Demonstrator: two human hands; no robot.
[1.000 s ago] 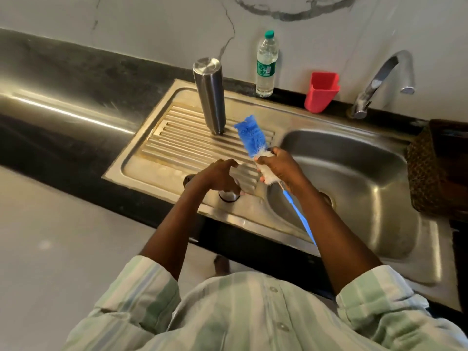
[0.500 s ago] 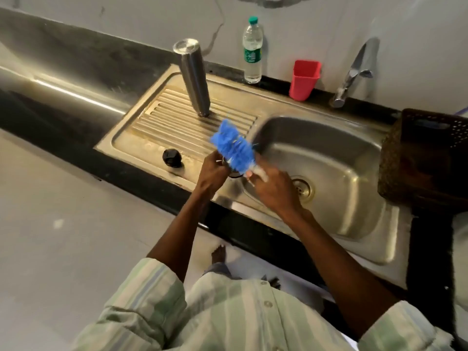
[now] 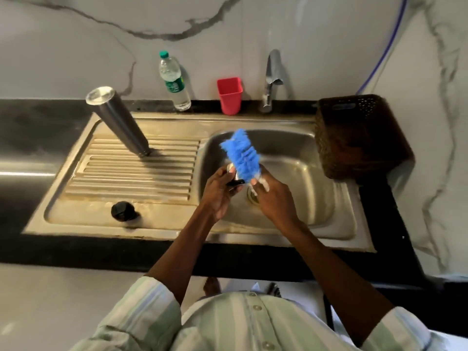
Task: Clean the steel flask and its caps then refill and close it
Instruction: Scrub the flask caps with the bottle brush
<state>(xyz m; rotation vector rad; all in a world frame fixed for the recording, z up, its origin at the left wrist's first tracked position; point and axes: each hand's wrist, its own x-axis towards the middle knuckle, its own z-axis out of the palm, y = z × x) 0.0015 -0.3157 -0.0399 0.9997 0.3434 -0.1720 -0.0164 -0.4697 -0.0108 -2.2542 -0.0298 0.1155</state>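
Observation:
The steel flask (image 3: 119,121) stands upside down on the ribbed drainboard (image 3: 136,173), left of the basin. A black cap (image 3: 122,211) lies on the drainboard's front edge. Over the basin, my left hand (image 3: 219,191) is shut on a steel cap (image 3: 235,177) with a black rim, mostly hidden by fingers and bristles. My right hand (image 3: 274,198) grips the bottle brush (image 3: 243,154) near its blue bristle head, which rests against the steel cap.
The sink basin (image 3: 298,178) has its drain under my hands. At the back stand a plastic water bottle (image 3: 174,82), a red cup (image 3: 230,95) and the tap (image 3: 272,79). A dark woven basket (image 3: 359,135) sits at the basin's right edge.
Both hands moved right from the drainboard to over the basin, carrying the steel cap and brush. The black cap stayed on the drainboard. My view shifted right.

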